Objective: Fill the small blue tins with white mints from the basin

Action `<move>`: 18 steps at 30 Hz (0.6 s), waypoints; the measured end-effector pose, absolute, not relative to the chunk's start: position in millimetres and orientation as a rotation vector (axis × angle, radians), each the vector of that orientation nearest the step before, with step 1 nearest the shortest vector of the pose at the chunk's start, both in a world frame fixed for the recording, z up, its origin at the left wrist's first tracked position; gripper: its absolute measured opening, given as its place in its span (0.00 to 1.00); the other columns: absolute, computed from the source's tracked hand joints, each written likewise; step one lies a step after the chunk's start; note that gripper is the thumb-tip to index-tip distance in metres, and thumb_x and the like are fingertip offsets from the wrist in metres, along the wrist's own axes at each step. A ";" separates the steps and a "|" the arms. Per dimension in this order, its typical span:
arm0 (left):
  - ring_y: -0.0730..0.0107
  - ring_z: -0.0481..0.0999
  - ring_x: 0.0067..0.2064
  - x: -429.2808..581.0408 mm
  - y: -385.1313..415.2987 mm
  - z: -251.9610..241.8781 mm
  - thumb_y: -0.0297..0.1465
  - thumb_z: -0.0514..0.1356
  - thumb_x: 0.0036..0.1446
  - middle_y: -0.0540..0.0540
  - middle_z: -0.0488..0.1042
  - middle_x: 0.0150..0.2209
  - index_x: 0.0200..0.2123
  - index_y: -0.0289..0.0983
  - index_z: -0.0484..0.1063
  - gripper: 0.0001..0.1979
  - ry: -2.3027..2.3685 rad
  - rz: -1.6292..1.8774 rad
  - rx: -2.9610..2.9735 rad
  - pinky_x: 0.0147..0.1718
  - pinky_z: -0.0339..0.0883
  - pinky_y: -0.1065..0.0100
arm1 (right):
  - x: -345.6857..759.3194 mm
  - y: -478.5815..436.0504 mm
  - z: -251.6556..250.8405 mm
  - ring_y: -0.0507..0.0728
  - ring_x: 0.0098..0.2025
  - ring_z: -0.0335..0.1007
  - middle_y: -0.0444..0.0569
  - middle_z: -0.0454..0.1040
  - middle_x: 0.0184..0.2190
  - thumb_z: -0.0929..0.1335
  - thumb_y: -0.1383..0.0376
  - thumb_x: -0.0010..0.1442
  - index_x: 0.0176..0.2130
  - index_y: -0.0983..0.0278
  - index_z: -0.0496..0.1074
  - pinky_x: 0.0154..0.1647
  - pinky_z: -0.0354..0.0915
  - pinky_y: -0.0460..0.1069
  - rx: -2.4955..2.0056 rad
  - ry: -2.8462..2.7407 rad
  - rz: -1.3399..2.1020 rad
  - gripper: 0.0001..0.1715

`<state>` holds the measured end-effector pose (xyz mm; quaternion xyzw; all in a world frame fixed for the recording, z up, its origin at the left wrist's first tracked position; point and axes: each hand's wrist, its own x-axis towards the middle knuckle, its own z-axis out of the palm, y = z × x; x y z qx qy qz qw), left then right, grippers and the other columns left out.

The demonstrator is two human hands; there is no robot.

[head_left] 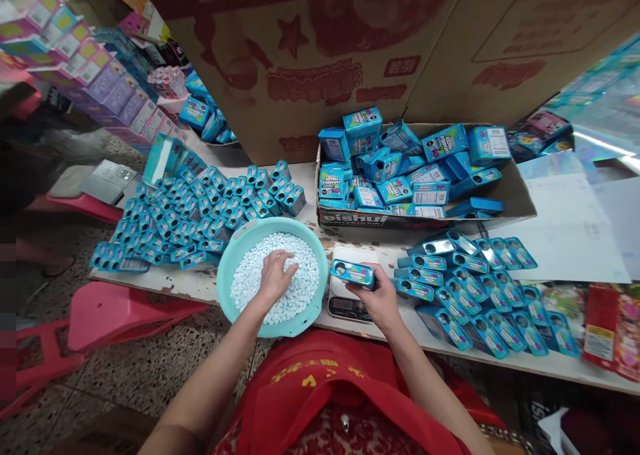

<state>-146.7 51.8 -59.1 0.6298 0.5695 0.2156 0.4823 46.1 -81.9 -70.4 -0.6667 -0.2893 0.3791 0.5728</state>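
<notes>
My left hand (277, 275) reaches into a teal bowl (235, 254) full of small pale-blue tablets (305, 288), its fingers curled down into the pile. My right hand (379, 295) holds a small blue tin (353, 272) over a little white scale (347, 305) at the table's front edge. The tin lies on its side with a round hole showing at its left end.
Several blue tins (197, 212) lie in rows at the left, and more blue tins (480, 288) at the right. A cardboard tray (515, 198) of blue boxes stands behind. Large cartons (350, 48) wall the back. Pink stools (110, 315) stand on the floor at left.
</notes>
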 end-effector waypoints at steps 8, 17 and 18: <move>0.64 0.68 0.54 -111.0 33.7 -23.4 0.37 0.53 0.61 0.43 0.70 0.52 0.52 0.41 0.66 0.17 0.815 0.497 2.038 0.52 0.63 0.61 | 45.2 -79.0 -70.0 0.57 0.36 0.70 0.43 0.74 0.33 0.77 0.60 0.39 0.39 0.60 0.68 0.39 0.67 0.52 -1.462 -0.576 1.017 0.27; 0.64 0.72 0.44 -102.8 53.0 21.5 0.39 0.60 0.55 0.46 0.73 0.43 0.47 0.41 0.67 0.17 0.806 0.264 2.343 0.42 0.66 0.64 | 35.8 -76.1 -68.3 0.60 0.52 0.66 0.51 0.69 0.51 0.75 0.57 0.46 0.53 0.57 0.63 0.52 0.65 0.56 -1.341 -0.853 1.043 0.36; 0.64 0.72 0.43 -104.1 67.5 22.3 0.40 0.61 0.54 0.46 0.73 0.42 0.45 0.41 0.67 0.17 0.973 0.386 2.335 0.41 0.66 0.65 | 40.2 -78.7 -70.4 0.61 0.54 0.64 0.52 0.67 0.53 0.74 0.57 0.48 0.54 0.57 0.62 0.54 0.64 0.57 -1.421 -0.889 0.937 0.35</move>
